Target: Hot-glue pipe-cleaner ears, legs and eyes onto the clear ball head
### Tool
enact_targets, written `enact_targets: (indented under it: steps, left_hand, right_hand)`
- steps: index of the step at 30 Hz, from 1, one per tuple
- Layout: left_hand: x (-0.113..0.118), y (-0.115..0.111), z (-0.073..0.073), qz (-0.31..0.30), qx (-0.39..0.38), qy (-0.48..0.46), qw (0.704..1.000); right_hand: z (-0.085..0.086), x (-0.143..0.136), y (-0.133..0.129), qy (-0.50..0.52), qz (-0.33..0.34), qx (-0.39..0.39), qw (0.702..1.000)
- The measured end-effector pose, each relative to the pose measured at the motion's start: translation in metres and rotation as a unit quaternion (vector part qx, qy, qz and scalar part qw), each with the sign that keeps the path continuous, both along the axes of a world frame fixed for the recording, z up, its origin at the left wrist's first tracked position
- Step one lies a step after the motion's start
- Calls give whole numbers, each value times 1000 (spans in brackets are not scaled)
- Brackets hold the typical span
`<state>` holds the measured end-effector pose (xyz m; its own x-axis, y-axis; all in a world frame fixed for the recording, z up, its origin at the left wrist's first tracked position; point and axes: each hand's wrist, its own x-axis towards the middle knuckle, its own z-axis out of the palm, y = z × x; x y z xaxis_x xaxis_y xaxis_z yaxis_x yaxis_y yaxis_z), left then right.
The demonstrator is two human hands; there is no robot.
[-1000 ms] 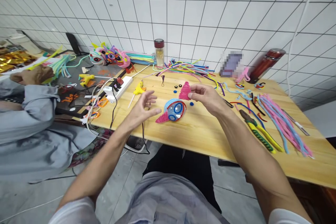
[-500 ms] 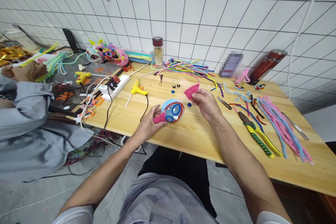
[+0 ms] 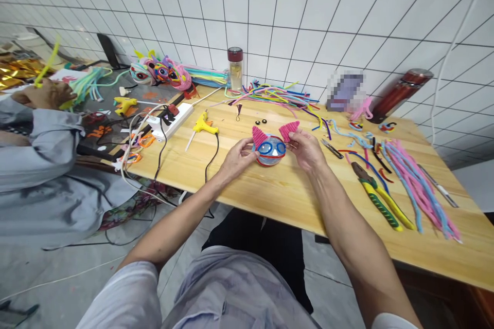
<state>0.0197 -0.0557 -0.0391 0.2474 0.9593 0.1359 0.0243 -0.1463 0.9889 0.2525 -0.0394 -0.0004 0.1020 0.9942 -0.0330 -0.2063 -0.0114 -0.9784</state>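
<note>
Head view, and our two hands were right in the thick of it! Our left hand [image 3: 238, 158] had thumb and fingers curled in snugly on the left side of the clear ball [image 3: 272, 156], banded in blue and red, which sat between our two sets of fingertips. Up from those left fingertips stood a pink triangle [image 3: 259, 135]. And our right hand [image 3: 309, 151]? Thumb and forefinger pinched a second triangle [image 3: 288, 131] at the ball's upper right; whether the two touched, we couldn't tell. Just right of the right fingers lay a craft knife [image 3: 332, 148]. Beyond the fingertips, two small black pieces [image 3: 264, 121]! Left of the left fingers, a yellow glue gun [image 3: 204, 124]; well past both hands, coloured stems [image 3: 276, 96], then a lidded jar [image 3: 235, 69].
</note>
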Motion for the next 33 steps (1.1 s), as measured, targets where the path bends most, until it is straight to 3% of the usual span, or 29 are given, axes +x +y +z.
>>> enact_targets:
  steps: [10,20,26,33]
  left_hand:
    - [25,21,-6,32,20,91,995]
    - [18,24,-7,-85,7,19,996]
    - [20,27,-8,-86,-19,-39,995]
    - [22,32,-2,-107,-10,-46,993]
  right_hand:
    - [3,7,4,15,-26,13,999]
    - [6,7,2,-24,-45,60,997]
    - [6,5,1,-47,-44,84,994]
    - [9,2,-2,-66,-61,132,987]
